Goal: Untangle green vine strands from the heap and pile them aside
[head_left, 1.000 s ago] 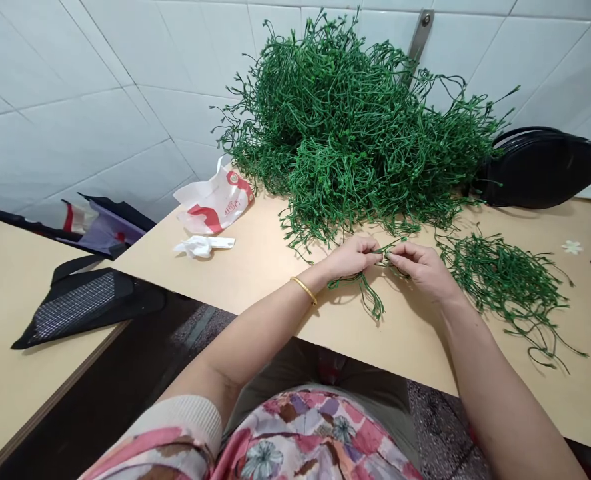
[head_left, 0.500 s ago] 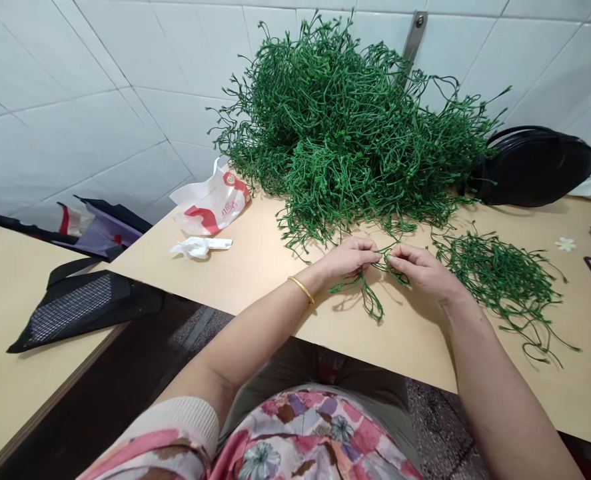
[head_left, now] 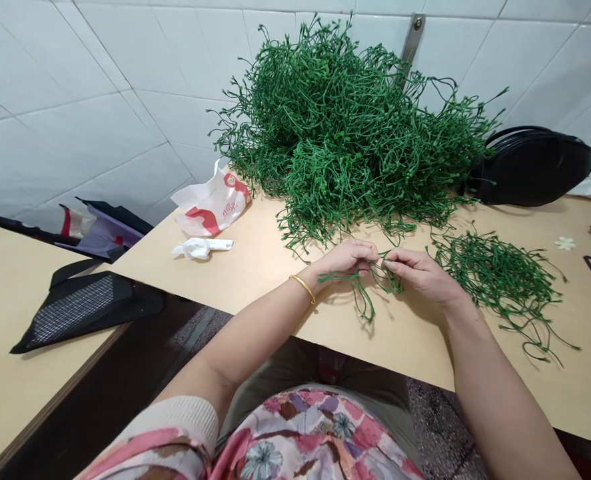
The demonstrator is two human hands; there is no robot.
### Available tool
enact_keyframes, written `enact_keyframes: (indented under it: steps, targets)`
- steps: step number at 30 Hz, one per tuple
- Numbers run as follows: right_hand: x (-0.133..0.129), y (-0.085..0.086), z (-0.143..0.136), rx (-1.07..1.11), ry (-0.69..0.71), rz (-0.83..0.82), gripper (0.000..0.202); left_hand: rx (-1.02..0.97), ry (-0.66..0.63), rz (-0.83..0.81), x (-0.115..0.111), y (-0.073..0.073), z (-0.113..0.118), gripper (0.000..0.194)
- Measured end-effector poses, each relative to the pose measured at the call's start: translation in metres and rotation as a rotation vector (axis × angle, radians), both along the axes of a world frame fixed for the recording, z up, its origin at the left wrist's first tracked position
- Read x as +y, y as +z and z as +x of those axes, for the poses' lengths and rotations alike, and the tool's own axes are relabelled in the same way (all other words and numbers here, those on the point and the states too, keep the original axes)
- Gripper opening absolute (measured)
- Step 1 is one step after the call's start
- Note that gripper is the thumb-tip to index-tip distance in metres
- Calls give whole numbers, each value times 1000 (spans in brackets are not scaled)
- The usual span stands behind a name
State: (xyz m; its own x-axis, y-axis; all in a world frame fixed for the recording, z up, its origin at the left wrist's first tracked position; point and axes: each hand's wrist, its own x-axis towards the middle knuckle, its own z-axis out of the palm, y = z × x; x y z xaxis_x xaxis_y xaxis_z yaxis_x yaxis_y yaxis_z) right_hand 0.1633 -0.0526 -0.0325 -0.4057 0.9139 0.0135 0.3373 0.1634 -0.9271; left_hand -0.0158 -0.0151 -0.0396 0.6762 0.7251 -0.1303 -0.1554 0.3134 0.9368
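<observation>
My left hand (head_left: 349, 259) is closed on a small bunch of thin green artificial stems (head_left: 361, 293), whose ends dangle below the fingers. Close beside it, my right hand (head_left: 418, 270) pinches part of the same stems between thumb and forefinger. The fingertips of both hands almost meet over the table (head_left: 275, 287). Behind them rises a big tangled heap of green stems (head_left: 355, 133) with little buds at the tips. To the right of my right hand lies a smaller, flatter pile of stems (head_left: 500, 277).
A black bag (head_left: 540, 167) sits at the back right, near a pale flower piece (head_left: 565, 244). A red and white plastic bag (head_left: 212, 203) and a crumpled white tissue (head_left: 195, 248) lie left. On another table is a black mesh-panelled item (head_left: 75, 310).
The stems hanging from my left hand have swung a little to the left. Both hands have shifted only slightly, still gripping the bunch.
</observation>
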Motion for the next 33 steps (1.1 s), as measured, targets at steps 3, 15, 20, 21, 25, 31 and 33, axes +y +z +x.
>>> enact_keyframes:
  steps: [3,15,20,21,25,31,33]
  targets:
    - [0,-1,2,139,13,-39,31,-124,-32,-97,-2,4,2,17]
    - [2,2,-23,-218,-389,352,31,-145,93,-95,-5,2,7,20]
    - [3,1,-21,-219,-322,303,29,-91,101,-53,-1,0,5,16]
    - [3,-1,-20,-216,-300,294,27,-64,92,-40,-1,-1,4,15]
    - [3,-7,-18,-226,-226,341,21,-10,17,-11,0,-4,3,9]
    - [-3,-4,-15,-210,-218,344,25,49,32,45,-2,-4,4,19]
    - [-3,-6,-18,-171,-287,303,27,74,30,83,0,-4,4,21]
